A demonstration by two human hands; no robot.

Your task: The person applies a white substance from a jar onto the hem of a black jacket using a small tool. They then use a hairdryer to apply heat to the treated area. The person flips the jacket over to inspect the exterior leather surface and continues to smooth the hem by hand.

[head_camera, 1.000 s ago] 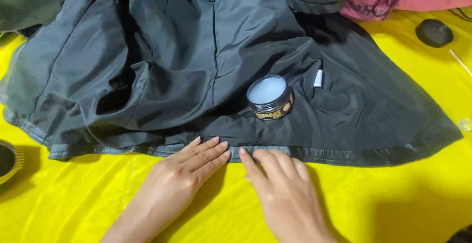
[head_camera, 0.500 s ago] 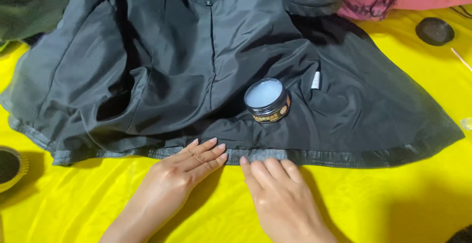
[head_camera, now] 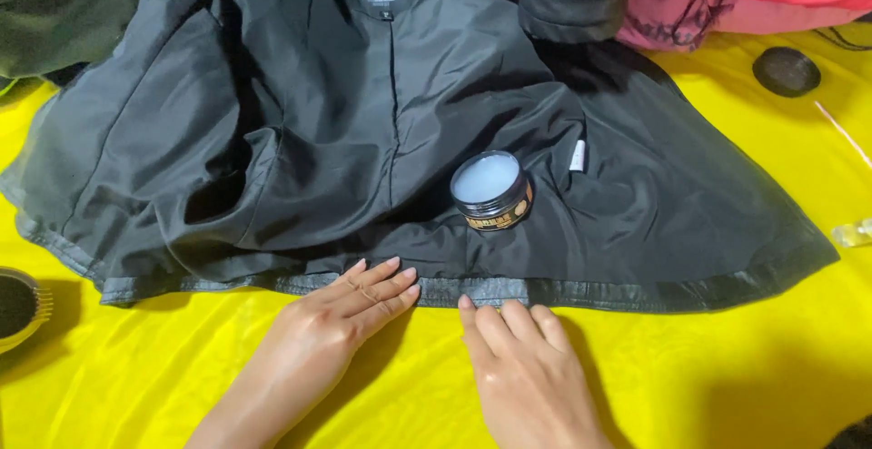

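Observation:
A dark grey jacket (head_camera: 300,140) lies spread open, lining up, on a yellow cloth (head_camera: 690,376). My left hand (head_camera: 341,326) rests flat with its fingertips on the jacket's bottom hem. My right hand (head_camera: 518,367) lies flat beside it, fingertips touching the same hem, a small gap between the two hands. Neither hand holds anything. Just above the hands an open round jar (head_camera: 490,190) of whitish cream stands on the lining.
A round dark lid (head_camera: 786,70) lies at the far right on the yellow cloth. A brush (head_camera: 20,306) sits at the left edge. Pink and red fabric (head_camera: 727,0) is piled at the top right, dark green fabric (head_camera: 54,4) at the top left.
Both hands have shifted slightly along the hem and stay flat on it; the view has drifted a little. The jar and jacket have not moved.

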